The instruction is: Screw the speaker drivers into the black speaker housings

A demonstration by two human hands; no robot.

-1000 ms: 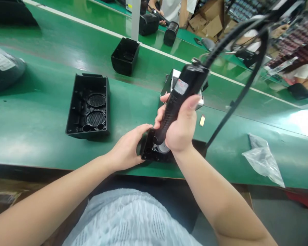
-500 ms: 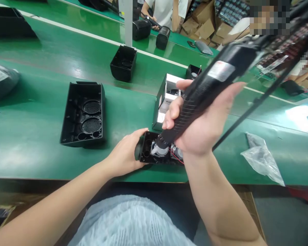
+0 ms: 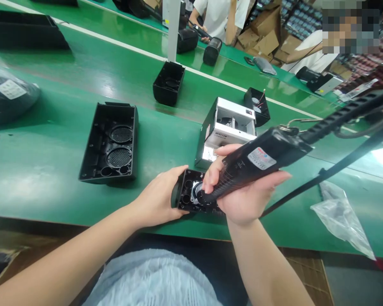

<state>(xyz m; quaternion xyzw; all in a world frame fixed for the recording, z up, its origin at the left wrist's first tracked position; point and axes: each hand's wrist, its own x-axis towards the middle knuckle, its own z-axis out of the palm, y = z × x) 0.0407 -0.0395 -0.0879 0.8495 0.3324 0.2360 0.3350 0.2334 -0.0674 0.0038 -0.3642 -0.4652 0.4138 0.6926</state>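
My right hand (image 3: 242,195) is wrapped round a black electric screwdriver (image 3: 249,161) with a white label and a cable at its rear end. The tool's front end tilts down over a black speaker housing (image 3: 181,197) at the table's front edge. Inside that housing a round speaker driver (image 3: 196,191) shows; the screwdriver and my right hand cover the rest of it. My left hand (image 3: 159,197) grips the housing's left end, with the thumb near the front side and the fingers at the back. The screwdriver's bit is hidden.
To the left lies an open black housing (image 3: 98,146) with two round grilles. A screw machine box (image 3: 226,131) stands behind my right hand. Further back are smaller housings (image 3: 168,85) and a metal post (image 3: 173,34). A plastic bag (image 3: 343,212) lies right. Co-workers sit across.
The screwdriver has tipped lower and flatter, its rear end coming down. My left hand stays on the housing. The whole view has shifted slightly, and more of the screw machine box shows.
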